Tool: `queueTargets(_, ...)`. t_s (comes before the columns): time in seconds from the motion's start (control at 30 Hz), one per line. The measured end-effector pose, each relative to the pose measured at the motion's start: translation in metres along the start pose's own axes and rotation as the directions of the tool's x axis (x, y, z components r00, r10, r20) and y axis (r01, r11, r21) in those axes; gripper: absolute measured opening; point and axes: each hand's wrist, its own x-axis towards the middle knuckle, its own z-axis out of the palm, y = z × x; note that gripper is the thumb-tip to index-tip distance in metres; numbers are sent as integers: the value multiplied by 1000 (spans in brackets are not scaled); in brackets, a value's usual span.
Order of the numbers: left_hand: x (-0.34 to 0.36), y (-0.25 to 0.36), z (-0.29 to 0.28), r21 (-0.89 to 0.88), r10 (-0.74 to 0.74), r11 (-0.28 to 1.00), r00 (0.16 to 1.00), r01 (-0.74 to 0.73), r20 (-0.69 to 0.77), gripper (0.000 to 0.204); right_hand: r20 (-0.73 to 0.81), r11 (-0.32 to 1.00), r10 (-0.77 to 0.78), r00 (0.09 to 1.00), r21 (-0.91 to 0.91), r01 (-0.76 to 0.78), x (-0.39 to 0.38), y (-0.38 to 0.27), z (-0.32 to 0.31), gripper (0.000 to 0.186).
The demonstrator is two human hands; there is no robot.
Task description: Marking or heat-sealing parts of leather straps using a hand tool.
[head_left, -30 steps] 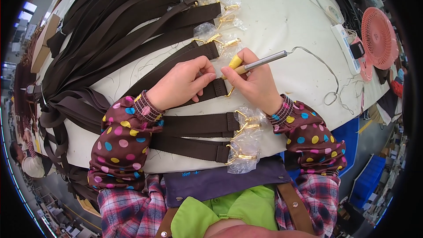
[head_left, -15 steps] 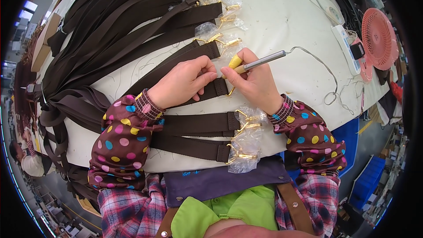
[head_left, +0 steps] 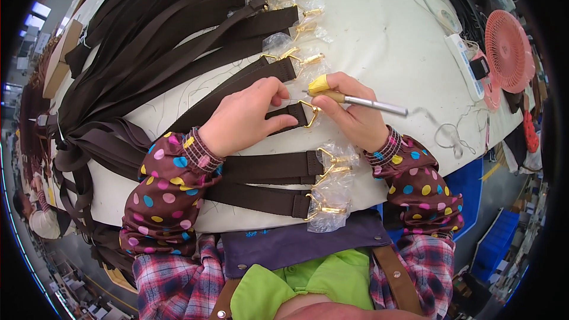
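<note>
We're seeing the right hand [head_left: 357, 116] pinching a metal-handled tool [head_left: 379, 105]; left hand [head_left: 245, 112] is curving, thumb over a dark strap [head_left: 298, 114], apart from forefinger; full grip we cannot tell; strap is lying on the white table [head_left: 379, 41], gold hook [head_left: 313, 117] beside right thumb.

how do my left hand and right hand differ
The right hand grips a silver-ended pen-like tool; the left hand holds no tool, its thumb over a dark strap. The right hand has a yellow wrap on one fingertip; no wrap shows on the left hand. Both come out of polka-dot sleeves.
</note>
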Motion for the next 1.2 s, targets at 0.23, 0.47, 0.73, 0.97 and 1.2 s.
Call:
queueTargets(0.23,3,11,-3,136,-23,991,999,17,42,32,160,909,-213,964,-329,256,-6,8,-13,30)
queueTargets(0.47,-27,10,-14,-374,57,927,985,8,162,22,299,993,-34,954,-98,66,-12,-42,-36,30)
queueTargets(0.73,-19,6,-25,295,196,940,979,-172,-53,28,334,988,-93,938,-84,128,-50,-37,-16,25)
queueTargets(0.97,12,-18,-18,449,143,893,972,-44,-188,35,97,989,82,992,-129,-69,5,-27,-23,9)
queueTargets(1.2,-21,-12,2,281,74,959,992,-42,-103,20,155,800,-324,933,-481,358,9,1,2,34)
